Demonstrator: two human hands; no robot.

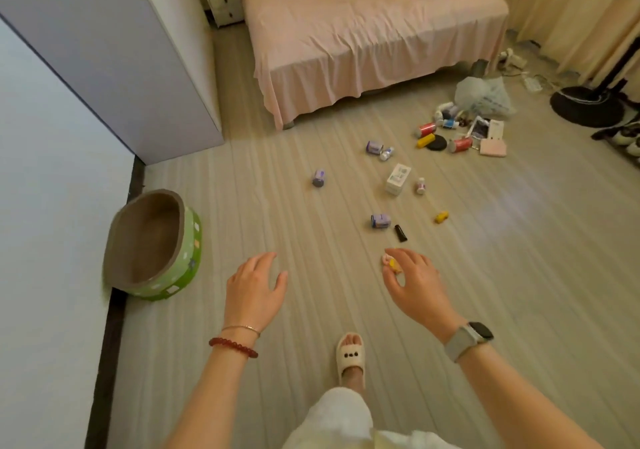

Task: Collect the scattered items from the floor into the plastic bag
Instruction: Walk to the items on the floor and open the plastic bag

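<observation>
items [398, 178] lie scattered on the floor [277, 206] before the plastic bag [483, 97].

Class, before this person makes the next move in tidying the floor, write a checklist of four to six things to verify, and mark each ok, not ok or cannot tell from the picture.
1. Right hand has hold of something: ok, it pinches a small pink and yellow item.
2. Left hand free for another pick-up: ok, fingers relaxed, holding nothing.
3. Plastic bag within reach: not ok, it lies far off near the bed.
4. Bag mouth open: cannot tell.
5. Floor cleared: not ok, the black tube, white box and more remain.
6. Path to the bag: not ok, items lie scattered across it.
</observation>
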